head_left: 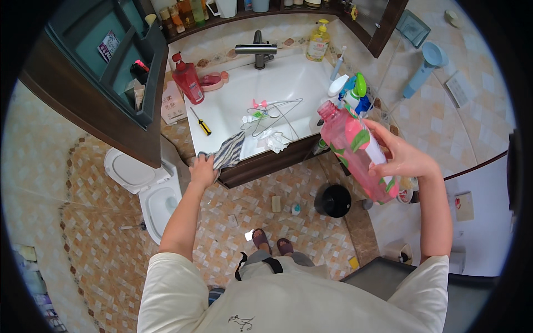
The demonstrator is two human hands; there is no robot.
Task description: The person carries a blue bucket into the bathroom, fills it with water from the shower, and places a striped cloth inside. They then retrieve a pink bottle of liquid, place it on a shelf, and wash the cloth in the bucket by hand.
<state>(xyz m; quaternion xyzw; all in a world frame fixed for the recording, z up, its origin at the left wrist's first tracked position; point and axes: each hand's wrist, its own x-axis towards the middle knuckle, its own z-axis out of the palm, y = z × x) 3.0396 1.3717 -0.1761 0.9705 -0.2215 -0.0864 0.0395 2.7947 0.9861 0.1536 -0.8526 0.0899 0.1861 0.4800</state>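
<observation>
My right hand point(399, 152) grips a large pink bottle point(354, 145) with leaf and peach pictures, tilted over the basin's right front corner. Its neck has no cap or pump on it. At the left front corner of the white washbasin point(233, 87), my left hand point(204, 170) clutches a striped cloth point(229, 152). In the basin lie a pink pump head point(260, 103), a bent wire point(287, 120), a small green-and-white tube point(252, 118) and crumpled white tissue point(275, 140). A yellow-and-black screwdriver point(204, 126) rests on the basin's left side.
A red pump bottle point(189, 79) and a pink soap dish point(213, 80) stand at the left; a yellow pump bottle point(318, 43) is behind. An open cabinet door point(104, 95) juts out above the toilet point(160, 204). A black bin point(333, 200) sits on the tiled floor.
</observation>
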